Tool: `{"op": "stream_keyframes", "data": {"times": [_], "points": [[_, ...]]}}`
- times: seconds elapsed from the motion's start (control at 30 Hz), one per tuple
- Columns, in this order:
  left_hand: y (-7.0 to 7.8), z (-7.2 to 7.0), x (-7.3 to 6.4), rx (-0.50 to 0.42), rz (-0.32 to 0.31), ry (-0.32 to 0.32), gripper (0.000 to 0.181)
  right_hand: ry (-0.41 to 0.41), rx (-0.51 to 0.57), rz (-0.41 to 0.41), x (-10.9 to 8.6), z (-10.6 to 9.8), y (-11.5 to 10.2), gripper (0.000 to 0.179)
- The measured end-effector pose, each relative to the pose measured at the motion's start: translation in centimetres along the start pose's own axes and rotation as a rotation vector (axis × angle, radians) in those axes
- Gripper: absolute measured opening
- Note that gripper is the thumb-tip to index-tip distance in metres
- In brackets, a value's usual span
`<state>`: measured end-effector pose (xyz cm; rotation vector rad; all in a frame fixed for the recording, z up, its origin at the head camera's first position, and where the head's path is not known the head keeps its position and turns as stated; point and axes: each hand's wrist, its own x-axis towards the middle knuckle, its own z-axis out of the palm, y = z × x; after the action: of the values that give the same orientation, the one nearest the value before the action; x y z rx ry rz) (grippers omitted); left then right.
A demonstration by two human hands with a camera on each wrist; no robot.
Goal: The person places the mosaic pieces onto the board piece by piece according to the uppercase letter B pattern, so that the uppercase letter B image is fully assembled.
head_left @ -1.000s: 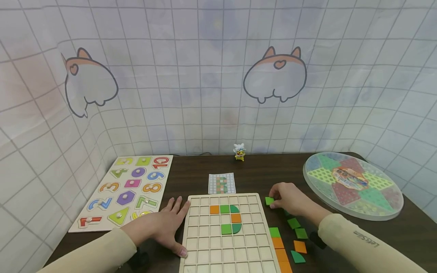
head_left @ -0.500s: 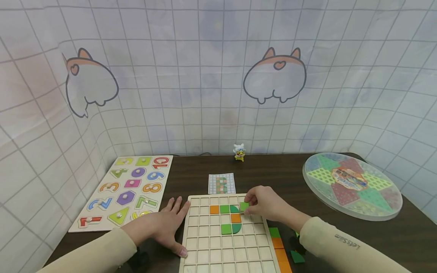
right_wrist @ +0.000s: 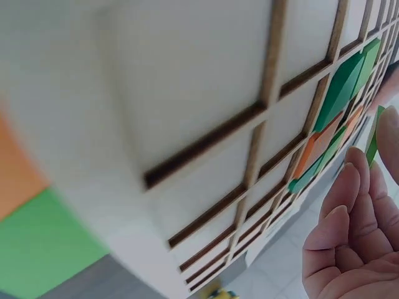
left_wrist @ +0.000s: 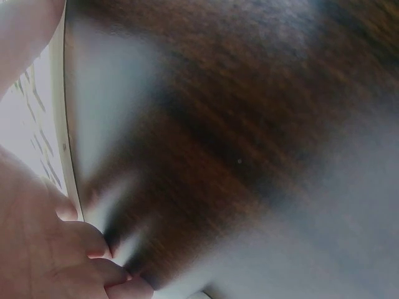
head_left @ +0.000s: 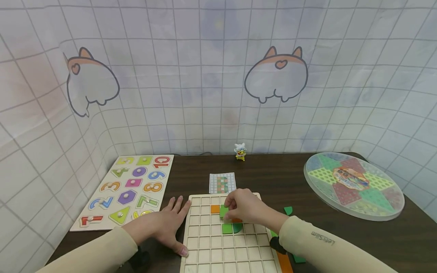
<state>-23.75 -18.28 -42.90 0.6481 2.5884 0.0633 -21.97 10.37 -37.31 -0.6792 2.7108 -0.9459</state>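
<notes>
My right hand [head_left: 247, 206] pinches a green square tile [right_wrist: 375, 136] between thumb and fingertips, over the upper middle of the wooden grid board [head_left: 205, 242]. In the head view, that hand partly hides the tiles beneath it. An orange tile [head_left: 215, 209] lies in a cell left of the held tile. Lower down, a green square [head_left: 227, 228] sits beside a dark green quarter-circle [head_left: 237, 227]. Along the board's left edge rests my left hand [head_left: 169, 227], fingers spread on the table and thumb touching the board's rim.
A small pattern card [head_left: 222, 183] lies behind the board. Left stands a number puzzle [head_left: 114, 197]; right, a round Chinese checkers board [head_left: 351, 184]. A toy figure [head_left: 240, 151] is at the back. Loose tiles, including a green quarter-circle [head_left: 288, 210], lie right of the board.
My right hand has picked up a green square tile from the table right of the board and carried it left over the grid. The left hand has stayed put.
</notes>
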Motion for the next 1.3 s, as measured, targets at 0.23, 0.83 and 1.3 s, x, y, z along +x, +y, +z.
{"op": "stream_keyframes", "data": {"times": [0.23,0.83,1.3], "points": [[-0.1,0.0,0.1,0.006,0.007,0.005,0.155,-0.026,-0.014,-0.027,0.7,1.0,-0.7,0.020],[-0.1,0.2,0.3,-0.006,-0.005,0.002,0.153,-0.023,-0.114,-0.028,1.1,2.3,-1.7,0.019],[-0.1,0.2,0.2,-0.003,-0.002,0.011,0.156,-0.013,-0.157,-0.055,1.1,2.4,-1.7,0.008]]}}
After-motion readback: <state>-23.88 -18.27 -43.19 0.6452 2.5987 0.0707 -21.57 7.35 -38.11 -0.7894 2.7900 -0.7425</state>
